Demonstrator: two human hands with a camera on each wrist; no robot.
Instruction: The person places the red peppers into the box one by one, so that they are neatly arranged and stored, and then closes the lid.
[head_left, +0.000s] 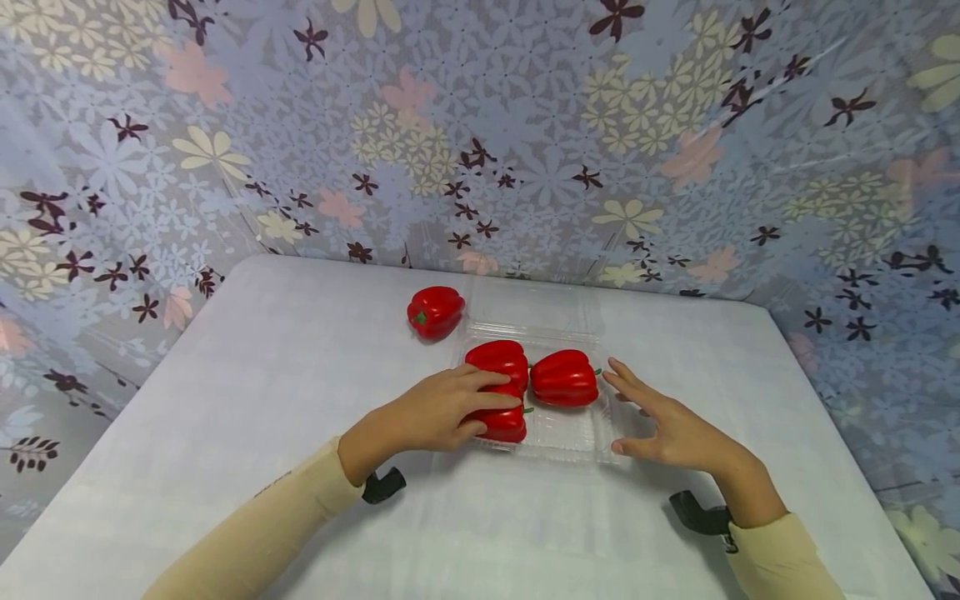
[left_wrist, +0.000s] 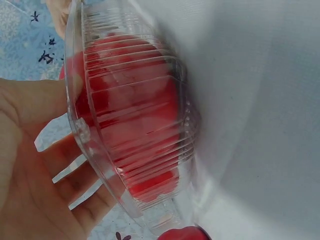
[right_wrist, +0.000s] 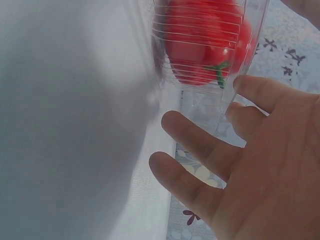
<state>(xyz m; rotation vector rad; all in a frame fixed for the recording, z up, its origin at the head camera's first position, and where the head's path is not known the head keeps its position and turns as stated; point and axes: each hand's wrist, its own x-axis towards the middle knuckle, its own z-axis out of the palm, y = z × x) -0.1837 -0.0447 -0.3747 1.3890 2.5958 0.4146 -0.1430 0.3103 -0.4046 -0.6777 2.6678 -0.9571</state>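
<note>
A: Position of the peppers, please?

B: Four are counted, all red. Three lie inside the clear container, which sits a little right of the middle of the white-covered tabletop. The far-left pepper is in the container's far left corner, the near-left pepper in its near left corner, and the right pepper beside them, stem pointing right.

A: And the fourth?

B: The loose pepper rests directly on the cloth, left of the lid, with its green stem facing left. That lid is laid back from the container toward the tabletop's far edge.

A: Condition of the left hand?

B: Its fingers are extended and lie across the two left peppers, with the thumb over the container's rim. I observe no curled grip.

A: The right hand?

B: Fingers spread and holding nothing, at the container's right side, toward the tabletop's right edge. Whether a fingertip touches the rim, I cannot tell from here.

A: Anything on the arms?

B: Pale sleeves, and a dark fitting at each wrist. Behind the tabletop's far edge rises a floral backdrop.
</note>
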